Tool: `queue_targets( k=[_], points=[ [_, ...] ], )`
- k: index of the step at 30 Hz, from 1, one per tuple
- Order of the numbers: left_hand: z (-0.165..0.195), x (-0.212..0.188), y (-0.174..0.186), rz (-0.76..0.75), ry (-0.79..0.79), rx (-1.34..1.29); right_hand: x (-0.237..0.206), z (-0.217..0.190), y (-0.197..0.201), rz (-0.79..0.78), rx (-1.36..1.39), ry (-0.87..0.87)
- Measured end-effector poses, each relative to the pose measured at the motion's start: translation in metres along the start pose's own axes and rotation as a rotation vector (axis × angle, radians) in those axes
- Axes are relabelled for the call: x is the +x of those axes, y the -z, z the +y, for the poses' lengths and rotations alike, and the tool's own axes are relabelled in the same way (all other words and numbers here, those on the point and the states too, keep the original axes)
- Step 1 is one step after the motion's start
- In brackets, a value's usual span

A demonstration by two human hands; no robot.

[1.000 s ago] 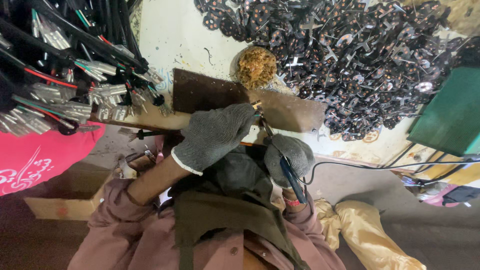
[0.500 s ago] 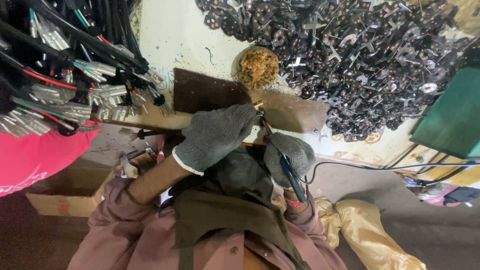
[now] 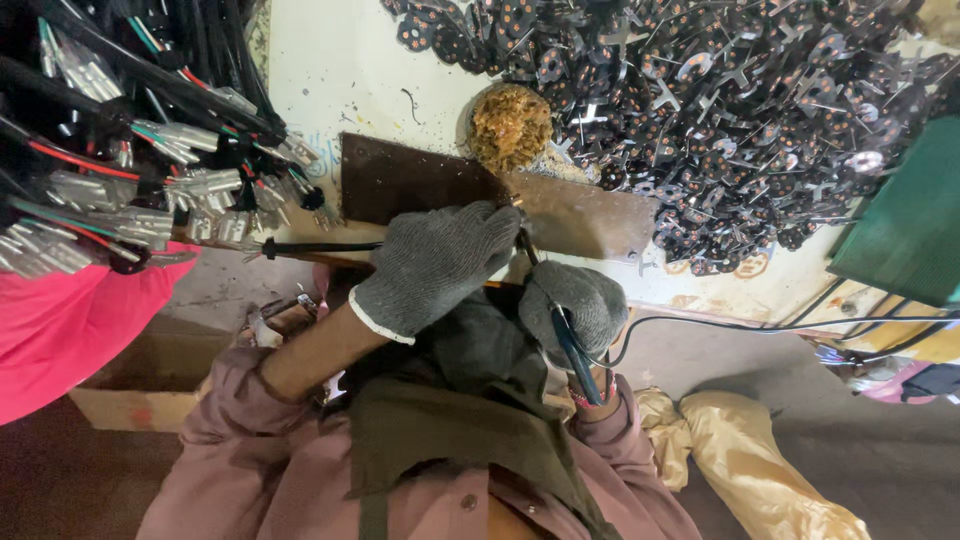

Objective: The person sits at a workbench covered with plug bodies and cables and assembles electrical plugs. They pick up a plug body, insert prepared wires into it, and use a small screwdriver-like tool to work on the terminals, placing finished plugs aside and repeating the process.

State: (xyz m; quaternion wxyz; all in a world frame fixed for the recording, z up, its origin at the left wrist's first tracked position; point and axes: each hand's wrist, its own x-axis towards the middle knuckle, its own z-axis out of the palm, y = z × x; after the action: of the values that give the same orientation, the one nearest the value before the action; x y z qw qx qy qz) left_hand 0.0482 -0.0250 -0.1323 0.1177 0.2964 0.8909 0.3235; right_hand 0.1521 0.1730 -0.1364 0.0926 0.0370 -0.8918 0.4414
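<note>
- Left hand (image 3: 435, 265), grey knit glove, curled over brown flat board (image 3: 400, 180); contents hidden.
- Right hand (image 3: 580, 305) clamped on blue soldering iron (image 3: 570, 340).
- Brassy wire ball (image 3: 510, 125) beside.
- Hands unmoved since earlier.

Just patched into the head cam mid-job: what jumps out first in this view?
Two grey-gloved hands meet at centre over a rusty brown plate: the left hand presses down, the right hand grips a blue-handled corded tool. A big heap of small dark metal parts fills the upper right. Bundled cables with metal ends crowd the upper left.
</note>
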Motion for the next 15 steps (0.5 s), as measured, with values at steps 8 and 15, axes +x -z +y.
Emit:
queue_targets(
  k=[8, 15],
  points=[
    [0.0008, 0.0037, 0.0019, -0.022, 0.012, -0.077, 0.0045, 0.0027, 0.0031, 0.011, 0.007, -0.015],
    [0.0023, 0.002, -0.0007, -0.025, 0.032, -0.004, 0.0086, 0.0022, 0.0062, -0.014, 0.038, -0.004]
  ],
)
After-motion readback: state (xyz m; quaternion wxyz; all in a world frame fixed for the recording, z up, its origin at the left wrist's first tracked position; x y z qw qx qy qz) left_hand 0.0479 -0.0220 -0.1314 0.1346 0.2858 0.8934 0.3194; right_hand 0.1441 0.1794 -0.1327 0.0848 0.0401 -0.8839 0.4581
